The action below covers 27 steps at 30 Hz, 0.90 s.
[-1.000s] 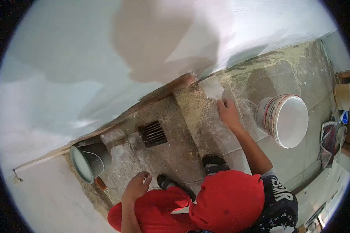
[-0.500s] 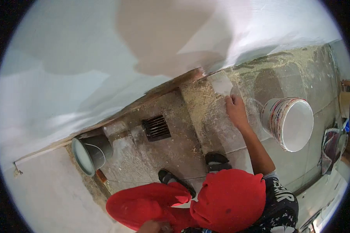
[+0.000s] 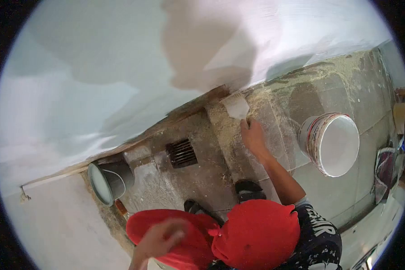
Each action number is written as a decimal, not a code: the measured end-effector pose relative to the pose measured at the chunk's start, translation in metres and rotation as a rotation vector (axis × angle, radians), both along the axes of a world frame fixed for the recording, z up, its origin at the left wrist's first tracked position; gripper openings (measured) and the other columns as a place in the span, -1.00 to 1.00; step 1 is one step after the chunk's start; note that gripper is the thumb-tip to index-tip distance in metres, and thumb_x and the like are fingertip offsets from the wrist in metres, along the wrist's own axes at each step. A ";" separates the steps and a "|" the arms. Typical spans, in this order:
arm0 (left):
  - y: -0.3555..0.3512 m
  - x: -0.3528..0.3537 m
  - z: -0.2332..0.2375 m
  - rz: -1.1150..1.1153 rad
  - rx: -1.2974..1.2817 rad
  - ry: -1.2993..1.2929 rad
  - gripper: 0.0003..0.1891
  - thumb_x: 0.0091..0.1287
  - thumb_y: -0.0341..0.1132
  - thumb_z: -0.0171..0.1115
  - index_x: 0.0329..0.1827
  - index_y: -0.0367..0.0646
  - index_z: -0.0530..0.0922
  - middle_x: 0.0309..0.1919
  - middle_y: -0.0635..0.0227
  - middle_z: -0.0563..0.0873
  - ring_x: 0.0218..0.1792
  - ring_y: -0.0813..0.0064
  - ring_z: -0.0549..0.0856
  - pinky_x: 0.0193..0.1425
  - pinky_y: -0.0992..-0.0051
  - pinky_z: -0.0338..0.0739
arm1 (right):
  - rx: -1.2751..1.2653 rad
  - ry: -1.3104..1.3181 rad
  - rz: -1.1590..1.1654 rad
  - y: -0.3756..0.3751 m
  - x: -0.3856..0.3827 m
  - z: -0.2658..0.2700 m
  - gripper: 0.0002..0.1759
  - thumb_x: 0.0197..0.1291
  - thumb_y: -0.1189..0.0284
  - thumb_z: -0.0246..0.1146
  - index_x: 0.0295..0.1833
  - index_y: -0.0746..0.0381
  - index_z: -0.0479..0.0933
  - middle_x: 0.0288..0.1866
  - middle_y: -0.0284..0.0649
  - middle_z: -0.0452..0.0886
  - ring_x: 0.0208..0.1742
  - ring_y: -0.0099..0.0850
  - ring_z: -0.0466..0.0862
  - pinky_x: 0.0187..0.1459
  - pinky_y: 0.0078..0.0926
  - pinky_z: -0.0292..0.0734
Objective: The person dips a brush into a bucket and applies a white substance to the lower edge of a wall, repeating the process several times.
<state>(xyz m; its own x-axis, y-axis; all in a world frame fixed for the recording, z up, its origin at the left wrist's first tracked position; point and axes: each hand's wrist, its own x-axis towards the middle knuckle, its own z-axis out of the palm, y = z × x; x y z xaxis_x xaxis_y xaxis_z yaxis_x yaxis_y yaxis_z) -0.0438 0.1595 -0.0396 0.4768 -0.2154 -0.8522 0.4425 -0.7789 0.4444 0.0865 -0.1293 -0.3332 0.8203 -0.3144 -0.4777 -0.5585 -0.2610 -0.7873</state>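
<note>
My right hand (image 3: 254, 137) is closed on the handle of a wide, pale brush or scraper (image 3: 235, 106); which of the two is hard to tell. The tool's broad end lies close to the foot of the white wall (image 3: 99, 76), over the dusty floor edge. Over my knee in red trousers (image 3: 180, 258), my left hand (image 3: 162, 240) hangs blurred, with its fingers partly spread and nothing visible in it. To the right of my right arm is a white bucket (image 3: 339, 145) with a stained rim.
A dark bucket (image 3: 119, 180) with a wire handle and pale contents is at the left by the wall. A floor grate (image 3: 182, 153) lies between it and my right hand. At the far right is a dark red cloth-like item (image 3: 383, 168).
My right hand has moved left along the wall's foot with the tool. My left hand has risen into fuller view from the bottom edge.
</note>
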 end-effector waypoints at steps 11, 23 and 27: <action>-0.002 0.028 -0.078 -0.325 0.166 -0.380 -0.59 0.45 -0.18 0.21 0.26 -0.22 0.52 0.09 -0.04 0.67 0.11 -0.11 0.64 0.22 0.11 0.53 | -0.060 -0.081 -0.010 0.004 0.002 -0.016 -0.58 0.43 0.21 0.13 -0.11 0.45 0.55 -0.16 0.28 0.64 -0.06 0.19 0.65 -0.02 0.01 0.47; 0.002 0.037 -0.082 -0.226 0.219 -0.361 -0.57 0.49 -0.14 0.17 0.27 -0.26 0.52 0.10 -0.06 0.67 0.15 -0.06 0.64 0.25 0.16 0.51 | 0.048 -0.136 -0.055 0.008 0.003 -0.016 -0.61 0.41 0.25 0.14 -0.08 0.44 0.54 -0.14 0.27 0.64 -0.08 0.20 0.64 -0.05 0.03 0.47; 0.001 0.038 -0.081 -0.194 0.200 -0.340 -0.56 0.49 -0.13 0.17 0.28 -0.25 0.52 0.13 -0.05 0.66 0.18 -0.03 0.63 0.28 0.18 0.50 | 0.025 -0.185 -0.069 0.007 -0.011 -0.019 -0.63 0.40 0.27 0.14 -0.11 0.44 0.51 -0.20 0.24 0.62 -0.14 0.18 0.62 -0.06 0.00 0.46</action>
